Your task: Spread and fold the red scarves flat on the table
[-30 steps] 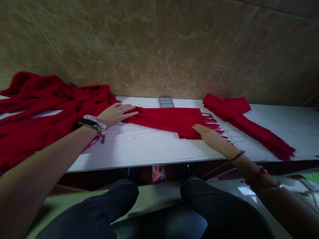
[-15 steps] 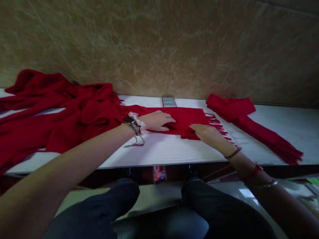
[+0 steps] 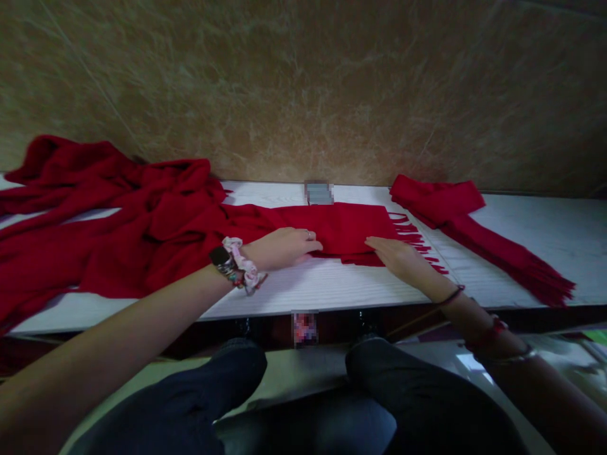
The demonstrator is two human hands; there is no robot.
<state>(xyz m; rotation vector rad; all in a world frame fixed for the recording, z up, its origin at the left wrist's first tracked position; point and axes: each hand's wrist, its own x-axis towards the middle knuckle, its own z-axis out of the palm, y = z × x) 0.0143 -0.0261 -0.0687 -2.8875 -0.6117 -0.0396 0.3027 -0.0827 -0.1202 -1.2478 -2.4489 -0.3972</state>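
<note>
A red fringed scarf (image 3: 353, 224) lies flat in folded layers on the white ledge, its fringe pointing right. My left hand (image 3: 282, 248) is at the scarf's near edge, with fingers bent together and closed on the cloth. Near the fringed end, my right hand (image 3: 401, 258) has its fingers pressed together on the same near edge; its thumb is hidden. The scarf's left part runs into a crumpled heap of red scarves (image 3: 152, 234). To the right lies another red scarf (image 3: 455, 215), bent over itself, with its fringe toward the ledge's front.
The white ledge (image 3: 284, 291) runs along a brown marbled wall (image 3: 303, 88). A small grey item (image 3: 319, 193), partly blurred out, sits against the wall behind the scarf. My knees (image 3: 237, 373) are below the ledge's front edge.
My left hand has slid left and toward me, from lying over the scarf to its near edge. The cloth beside it looks flatter. My right hand has barely moved.
</note>
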